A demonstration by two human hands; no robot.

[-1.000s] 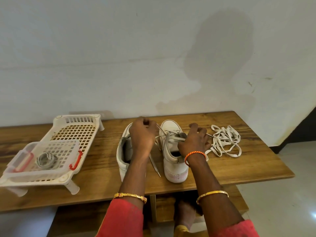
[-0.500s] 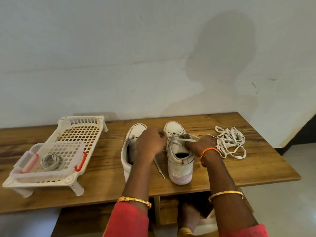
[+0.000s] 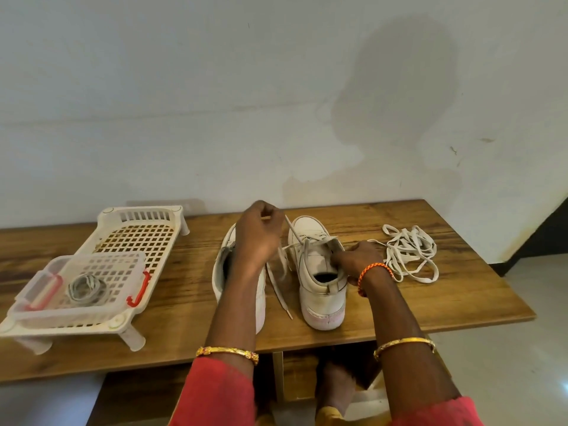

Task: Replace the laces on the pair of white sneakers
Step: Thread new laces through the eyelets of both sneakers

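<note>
Sneakers stand side by side, heels nearest, at the middle of the wooden table [image 3: 461, 302]. Right sneaker [image 3: 319, 272] is partly laced; left sneaker [image 3: 226, 272] lies largely behind the left forearm. Right hand [image 3: 358, 259] grips the right sneaker's collar, steadying it. Left hand [image 3: 259, 235], raised above, pinches the lace [image 3: 278, 281], whose free end trails down between the shoes. Judged: lace is light, limp and flat, best held near its stiff tip; the shoe is firm enough to hold at the collar. Loose laces [image 3: 410, 253] lie heaped just right of the shoes. Far left, a clear lidded box [image 3: 135, 290] holding a coiled lace [image 3: 86, 289] rests on a perforated white tray [image 3: 144, 222].
</note>
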